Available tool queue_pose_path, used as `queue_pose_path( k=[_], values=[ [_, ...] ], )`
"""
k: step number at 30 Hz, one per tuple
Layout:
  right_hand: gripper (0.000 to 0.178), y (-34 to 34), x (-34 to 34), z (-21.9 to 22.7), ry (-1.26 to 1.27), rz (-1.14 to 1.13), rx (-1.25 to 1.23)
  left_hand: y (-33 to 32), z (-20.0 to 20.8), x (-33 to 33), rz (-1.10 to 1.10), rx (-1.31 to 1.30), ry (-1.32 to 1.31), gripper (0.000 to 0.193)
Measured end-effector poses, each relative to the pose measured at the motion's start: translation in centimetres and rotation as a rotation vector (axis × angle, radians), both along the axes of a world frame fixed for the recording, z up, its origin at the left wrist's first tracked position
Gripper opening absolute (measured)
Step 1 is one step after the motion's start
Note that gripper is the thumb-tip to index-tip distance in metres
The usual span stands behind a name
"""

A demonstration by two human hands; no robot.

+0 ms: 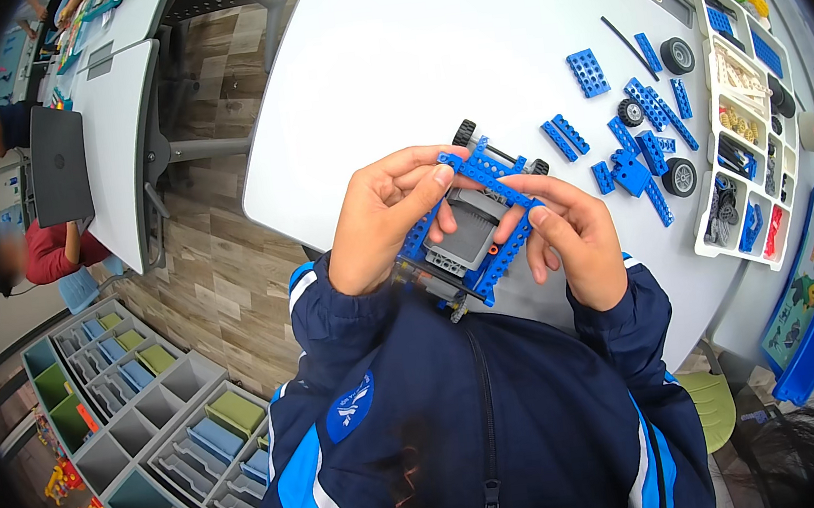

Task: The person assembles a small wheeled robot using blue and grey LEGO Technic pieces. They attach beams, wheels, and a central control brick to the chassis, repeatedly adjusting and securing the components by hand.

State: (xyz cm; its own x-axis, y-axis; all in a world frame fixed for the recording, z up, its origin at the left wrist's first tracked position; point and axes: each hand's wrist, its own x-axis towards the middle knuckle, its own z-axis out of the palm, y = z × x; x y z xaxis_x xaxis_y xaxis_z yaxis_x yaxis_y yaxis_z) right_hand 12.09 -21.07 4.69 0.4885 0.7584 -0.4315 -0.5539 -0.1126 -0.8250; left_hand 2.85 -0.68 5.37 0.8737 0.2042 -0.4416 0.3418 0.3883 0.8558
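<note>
Close in front of me is a toy vehicle built of blue bricks, with a grey box-shaped block (470,231) in its middle. A blue studded beam (485,182) runs across its far part. My left hand (378,215) is closed, pinching the beam's left end between thumb and fingers. At the other end, my right hand (576,236) is closed too, its thumb near the corner where the beam meets a blue side beam (507,265). Small black wheels (464,133) show on the far axle. Some fingertips are hidden behind the frame.
Loose blue bricks (629,171), a large black wheel (680,177) and a black rod (630,49) lie to the right. A white compartment tray (711,247) of parts stands beyond, beside a blue box (813,296). Drawers (133,432) and a seated person (55,251) are at left.
</note>
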Motion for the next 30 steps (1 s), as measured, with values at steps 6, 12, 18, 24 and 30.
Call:
queue_pose_path(
  k=[6,12,18,24,30],
  values=[
    [0.04,0.05,-0.06,-0.51,-0.012,-0.019,0.007,0.01,-0.04,0.04,-0.007,0.003,-0.007,0.033],
    [0.041,0.05,-0.06,-0.49,-0.029,-0.017,0.024,-0.1,0.12,0.09,0.003,-0.015,-0.009,0.033],
    [0.036,-0.2,0.18,-0.29,-0.018,0.021,0.032,-0.01,-0.04,0.04,-0.007,0.0,0.002,0.032],
    [0.037,-0.24,0.21,-0.23,-0.025,0.034,0.026,0.28,-0.13,0.14,-0.028,-0.016,0.0,0.031],
    [0.038,-0.42,0.46,-0.38,-0.049,0.047,0.033,0.35,-0.44,0.12,-0.014,-0.06,0.007,0.032]
  ],
)
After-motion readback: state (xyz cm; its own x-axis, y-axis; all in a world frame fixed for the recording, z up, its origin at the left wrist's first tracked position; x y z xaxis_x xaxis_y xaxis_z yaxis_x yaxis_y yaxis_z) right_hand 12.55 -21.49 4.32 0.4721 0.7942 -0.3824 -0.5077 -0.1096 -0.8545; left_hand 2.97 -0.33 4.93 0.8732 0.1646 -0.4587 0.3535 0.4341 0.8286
